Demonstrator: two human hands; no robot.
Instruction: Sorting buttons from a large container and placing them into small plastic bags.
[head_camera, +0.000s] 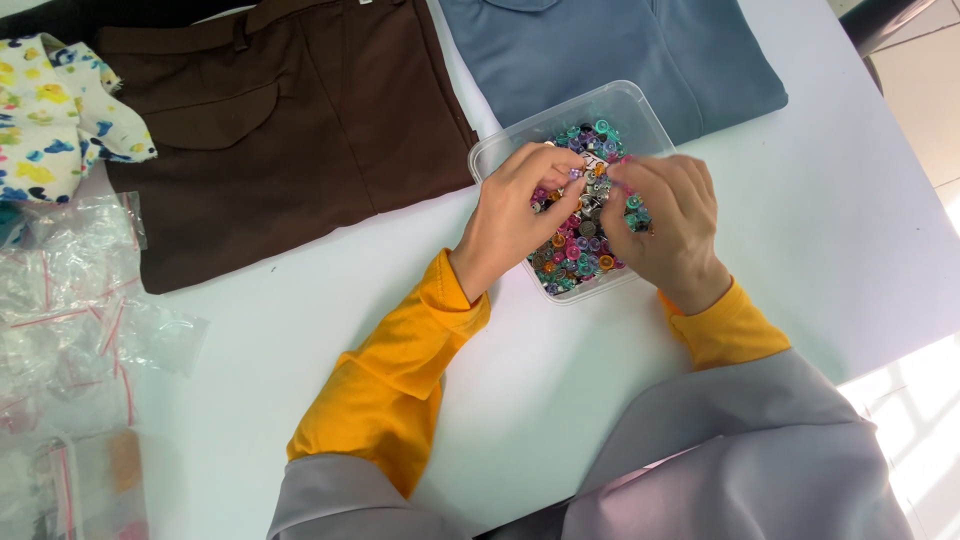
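Observation:
A clear plastic tub (640, 105) full of small coloured buttons (575, 260) sits on the white table (820, 230). Both my hands are over it. My left hand (515, 210) pinches a tiny pale purple piece (575, 173) between thumb and forefinger above the buttons. My right hand (665, 225) curls over the tub's right half, fingertips down among the buttons near the left hand's fingertips; whether it grips one is hidden. Yellow sleeves (400, 375) cover both forearms.
A brown folded garment (290, 120) lies left of the tub, a blue-grey one (620, 45) behind it. A floral cloth (50, 115) sits at far left. Several clear zip bags (70, 330) pile at the table's left edge. Floor shows at right.

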